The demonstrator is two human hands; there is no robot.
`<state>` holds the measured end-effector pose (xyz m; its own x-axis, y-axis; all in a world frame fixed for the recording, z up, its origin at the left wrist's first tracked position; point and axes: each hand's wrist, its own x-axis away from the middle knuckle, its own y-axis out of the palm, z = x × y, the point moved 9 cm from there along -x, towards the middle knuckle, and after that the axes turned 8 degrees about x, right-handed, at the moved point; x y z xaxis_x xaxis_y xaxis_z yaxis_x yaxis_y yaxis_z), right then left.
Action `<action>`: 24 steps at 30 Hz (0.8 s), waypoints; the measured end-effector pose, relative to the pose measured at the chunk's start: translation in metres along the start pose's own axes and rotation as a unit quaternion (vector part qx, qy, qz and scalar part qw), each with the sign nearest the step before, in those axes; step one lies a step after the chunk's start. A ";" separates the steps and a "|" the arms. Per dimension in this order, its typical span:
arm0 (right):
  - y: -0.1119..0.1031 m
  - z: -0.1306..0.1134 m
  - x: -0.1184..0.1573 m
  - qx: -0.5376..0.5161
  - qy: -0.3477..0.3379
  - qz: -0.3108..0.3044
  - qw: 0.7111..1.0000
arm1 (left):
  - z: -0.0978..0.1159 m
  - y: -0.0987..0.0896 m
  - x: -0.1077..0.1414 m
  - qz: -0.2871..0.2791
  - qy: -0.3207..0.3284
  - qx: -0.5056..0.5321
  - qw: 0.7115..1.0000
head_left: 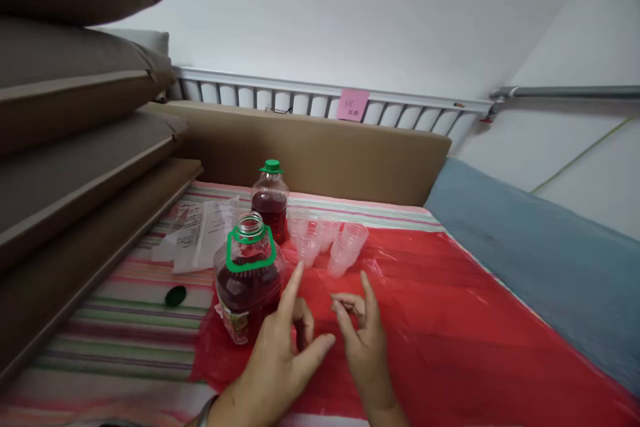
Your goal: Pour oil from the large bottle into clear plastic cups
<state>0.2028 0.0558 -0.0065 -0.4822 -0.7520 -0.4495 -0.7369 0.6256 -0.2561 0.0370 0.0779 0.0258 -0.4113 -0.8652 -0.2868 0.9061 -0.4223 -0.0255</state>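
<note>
My left hand (285,350) hovers at the front of the red plastic sheet (450,320), its index finger stretched forward and its thumb apart. Just left of it stands a large clear jug (250,287) of dark red liquid, uncapped, with a green handle ring around its neck. Beside the left hand, my right hand (364,340) has its index finger extended and the other fingers curled near the thumb, nothing visible in it. Beyond both hands, several clear plastic cups (345,250) stand in short stacks. A green cap (175,295) lies on the striped cloth.
A second jug (271,203) with its green cap on stands behind the first. Crumpled plastic bags (203,233) lie to the left. Stacked cushioned boards (75,127) rise at the left. A brown panel (310,153), a radiator (300,103) and a blue surface (530,247) border the area.
</note>
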 end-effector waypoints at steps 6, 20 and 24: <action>-0.011 -0.036 0.006 0.047 -0.105 0.025 0.993 | 0.048 -0.007 0.006 0.032 0.150 -0.090 0.984; -0.034 -0.021 0.008 -0.041 0.012 0.038 0.998 | 0.072 -0.012 0.003 -0.001 0.115 -0.074 0.991; -0.032 -0.023 -0.001 -0.074 -0.005 0.003 0.997 | 0.022 -0.003 -0.008 -0.039 -0.056 -0.040 0.997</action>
<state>0.2156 0.0317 0.0212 -0.4824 -0.7458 -0.4595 -0.7961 0.5921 -0.1253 0.0354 0.0807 0.0493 -0.4848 -0.8576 -0.1718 0.8743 -0.4699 -0.1215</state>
